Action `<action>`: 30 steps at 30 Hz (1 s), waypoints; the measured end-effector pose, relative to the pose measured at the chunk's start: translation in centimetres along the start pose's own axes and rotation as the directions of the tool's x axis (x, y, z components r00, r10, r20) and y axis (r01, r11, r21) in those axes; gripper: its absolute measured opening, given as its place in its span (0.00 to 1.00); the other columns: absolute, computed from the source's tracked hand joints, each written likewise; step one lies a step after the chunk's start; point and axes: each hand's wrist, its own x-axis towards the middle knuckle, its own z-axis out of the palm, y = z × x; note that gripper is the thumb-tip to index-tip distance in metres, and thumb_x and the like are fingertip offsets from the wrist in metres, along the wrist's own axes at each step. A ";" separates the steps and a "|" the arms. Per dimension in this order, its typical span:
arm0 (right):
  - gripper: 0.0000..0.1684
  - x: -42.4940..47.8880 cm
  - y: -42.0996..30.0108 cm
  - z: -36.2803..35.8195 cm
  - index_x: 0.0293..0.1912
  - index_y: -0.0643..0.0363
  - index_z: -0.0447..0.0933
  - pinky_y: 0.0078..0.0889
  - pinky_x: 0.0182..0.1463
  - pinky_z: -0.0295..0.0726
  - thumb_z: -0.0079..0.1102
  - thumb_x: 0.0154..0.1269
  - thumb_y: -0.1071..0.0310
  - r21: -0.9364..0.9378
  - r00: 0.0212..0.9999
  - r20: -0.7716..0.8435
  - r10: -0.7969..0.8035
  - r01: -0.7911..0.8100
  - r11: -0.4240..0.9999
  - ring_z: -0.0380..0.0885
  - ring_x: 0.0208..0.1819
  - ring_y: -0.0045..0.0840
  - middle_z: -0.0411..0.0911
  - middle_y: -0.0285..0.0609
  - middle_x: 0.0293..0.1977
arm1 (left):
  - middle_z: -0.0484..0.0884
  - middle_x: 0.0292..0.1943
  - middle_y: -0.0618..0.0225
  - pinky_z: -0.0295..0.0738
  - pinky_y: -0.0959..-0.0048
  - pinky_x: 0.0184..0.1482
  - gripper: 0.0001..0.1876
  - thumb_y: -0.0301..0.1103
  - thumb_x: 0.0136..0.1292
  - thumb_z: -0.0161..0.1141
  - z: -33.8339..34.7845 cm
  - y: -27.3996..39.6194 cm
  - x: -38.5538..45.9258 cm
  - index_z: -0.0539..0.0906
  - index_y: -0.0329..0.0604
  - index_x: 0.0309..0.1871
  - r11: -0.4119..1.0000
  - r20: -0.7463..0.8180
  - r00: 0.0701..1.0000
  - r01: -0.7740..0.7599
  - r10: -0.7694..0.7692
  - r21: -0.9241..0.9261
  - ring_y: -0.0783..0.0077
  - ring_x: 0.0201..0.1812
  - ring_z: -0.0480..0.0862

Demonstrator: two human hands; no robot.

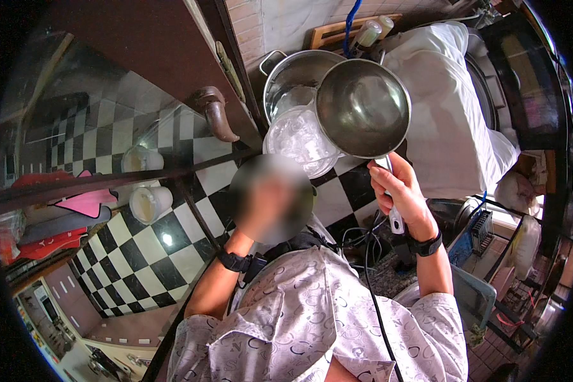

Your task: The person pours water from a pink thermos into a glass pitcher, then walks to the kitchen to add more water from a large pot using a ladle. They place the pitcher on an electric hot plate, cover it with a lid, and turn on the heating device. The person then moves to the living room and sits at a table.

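My right hand [398,191] is closed around the handle of a round metal saucepan [363,110], whose inside faces up toward the camera. Just left of the pan is a clear round plastic container [302,138] with clear, shiny contents that I cannot name for sure. Behind both stands a large steel pot [279,76] with a loop handle, partly covered by them. My left hand [267,198] is below the clear container, but a round blur hides its fingers and whatever it may touch or hold.
A brown door [138,38] with a curved handle [216,114] stands at the left. White cloth [444,119] covers something at the right. Jars [368,33] lie at the back. Loose cables [363,238] hang by my right arm. A white bucket [149,203] stands on the checkered floor.
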 end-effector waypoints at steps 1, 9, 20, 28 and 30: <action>0.08 0.0 0.1 -0.1 0.43 0.57 0.68 0.17 0.16 0.63 0.53 0.76 0.63 -0.020 1.000 -0.011 -0.005 0.005 1.000 0.61 0.15 0.10 0.64 0.27 0.20 | 0.84 0.38 0.60 0.78 0.69 0.46 0.12 0.32 0.61 0.62 -1.5 2.6 1.3 0.82 0.39 0.46 0.965 0.024 0.984 0.177 -0.176 -0.192 0.67 0.40 0.84; 0.08 0.5 0.8 0.1 0.41 0.59 0.67 0.18 0.16 0.64 0.53 0.74 0.67 -0.160 0.996 -0.006 -0.088 0.086 0.983 0.62 0.15 0.11 0.66 0.29 0.20 | 0.86 0.32 0.63 0.78 0.71 0.42 0.13 0.31 0.53 0.66 -2.4 4.0 1.9 0.82 0.37 0.40 0.867 0.014 0.937 0.328 -0.348 -0.376 0.72 0.35 0.84; 0.13 1.5 2.1 -0.1 0.38 0.63 0.63 0.34 0.22 0.63 0.60 0.68 0.71 -0.639 0.905 0.077 -0.418 0.367 0.677 0.64 0.18 0.26 0.64 0.43 0.19 | 0.85 0.31 0.65 0.78 0.72 0.42 0.13 0.32 0.53 0.67 -3.0 4.9 2.4 0.82 0.36 0.41 0.809 0.084 0.886 0.453 -0.457 -0.374 0.74 0.35 0.83; 0.12 2.7 2.8 -0.1 0.40 0.63 0.65 0.33 0.25 0.66 0.61 0.65 0.77 -0.690 0.791 0.173 -0.587 0.523 0.501 0.65 0.20 0.33 0.65 0.46 0.20 | 0.85 0.31 0.65 0.78 0.72 0.41 0.13 0.31 0.52 0.66 -1.1 2.5 0.9 0.82 0.35 0.41 0.887 0.013 0.942 0.320 -0.335 -0.332 0.75 0.35 0.82; 0.11 3.3 2.7 -0.4 0.42 0.63 0.66 0.32 0.25 0.68 0.59 0.65 0.78 -0.713 0.781 0.145 -0.607 0.508 0.484 0.68 0.20 0.33 0.67 0.46 0.21 | 0.84 0.31 0.66 0.77 0.72 0.41 0.13 0.31 0.52 0.66 -1.0 2.3 0.9 0.81 0.35 0.40 0.877 0.011 0.941 0.319 -0.338 -0.359 0.76 0.34 0.81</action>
